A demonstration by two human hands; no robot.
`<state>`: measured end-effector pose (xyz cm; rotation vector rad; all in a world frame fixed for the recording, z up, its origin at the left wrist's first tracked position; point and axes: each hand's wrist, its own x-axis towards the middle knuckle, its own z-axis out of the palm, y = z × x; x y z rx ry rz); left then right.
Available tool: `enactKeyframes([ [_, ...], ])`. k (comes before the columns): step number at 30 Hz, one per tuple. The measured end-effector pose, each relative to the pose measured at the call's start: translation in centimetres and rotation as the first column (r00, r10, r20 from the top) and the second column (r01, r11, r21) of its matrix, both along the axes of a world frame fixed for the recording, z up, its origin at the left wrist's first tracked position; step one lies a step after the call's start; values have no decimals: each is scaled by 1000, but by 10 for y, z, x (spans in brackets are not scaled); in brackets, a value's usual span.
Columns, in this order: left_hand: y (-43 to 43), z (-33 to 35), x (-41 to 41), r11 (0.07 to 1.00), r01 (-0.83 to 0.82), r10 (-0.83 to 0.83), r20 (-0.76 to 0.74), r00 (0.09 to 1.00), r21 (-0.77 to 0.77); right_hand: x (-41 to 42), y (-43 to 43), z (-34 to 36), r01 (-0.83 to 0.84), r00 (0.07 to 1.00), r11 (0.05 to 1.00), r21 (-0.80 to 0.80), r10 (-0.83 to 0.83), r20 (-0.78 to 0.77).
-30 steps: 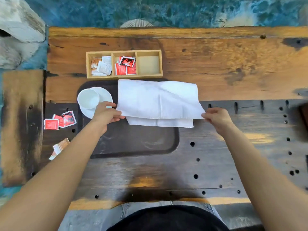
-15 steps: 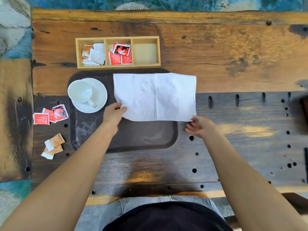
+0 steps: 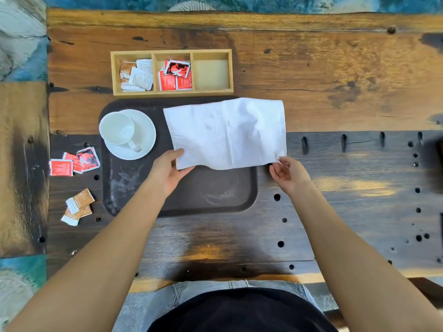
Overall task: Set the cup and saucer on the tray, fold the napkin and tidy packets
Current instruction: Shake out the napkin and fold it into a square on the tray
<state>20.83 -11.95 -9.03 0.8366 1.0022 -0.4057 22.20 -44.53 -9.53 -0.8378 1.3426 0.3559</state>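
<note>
Wooden table point(image 3: 335, 80): hands (palms up) under napkin point(image 3: 227, 133).

At frame centre, a white napkin point(image 3: 227, 133) lies folded across a dark tray point(image 3: 182, 192), its right part overhanging the wooden table point(image 3: 335, 80). The left hand point(image 3: 167, 173) pinches its lower left corner; the right hand point(image 3: 288, 174) pinches the lower right. A cup point(image 3: 116, 128) sits on a saucer point(image 3: 143, 135) at the tray's upper left.

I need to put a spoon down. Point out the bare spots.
Free: the tray near half, below the napkin; the organizer right compartment; tabletop right of it. Crowded: left of the tray, red packets and brown packets.
</note>
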Motion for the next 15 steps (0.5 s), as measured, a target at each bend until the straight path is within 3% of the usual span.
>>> enactKeyframes([
  [2, -2, -2, -4, 998, 34, -34, 15, 999, -46, -3, -6, 2, -21, 999, 999, -36, 22, 29],
  [7, -9, 1, -8, 968, 249, -249, 8, 969, 22, -7, -16, 11, -78, 994, 995, -69, 84, 76],
  [11, -4, 2, -13, 978, 191, -189, -25, 982, 82, -11, -22, 14, -204, 975, 961, -187, 217, 52],
  [13, 1, 3, -17, 950, 252, -247, -54, 968, 186, -14, -25, 15, -267, 959, 933, -240, 282, 32],
  [15, 7, 3, -23, 863, 348, -334, -103, 937, 366, -21, -28, 14, -317, 943, 903, -289, 334, 9],
])
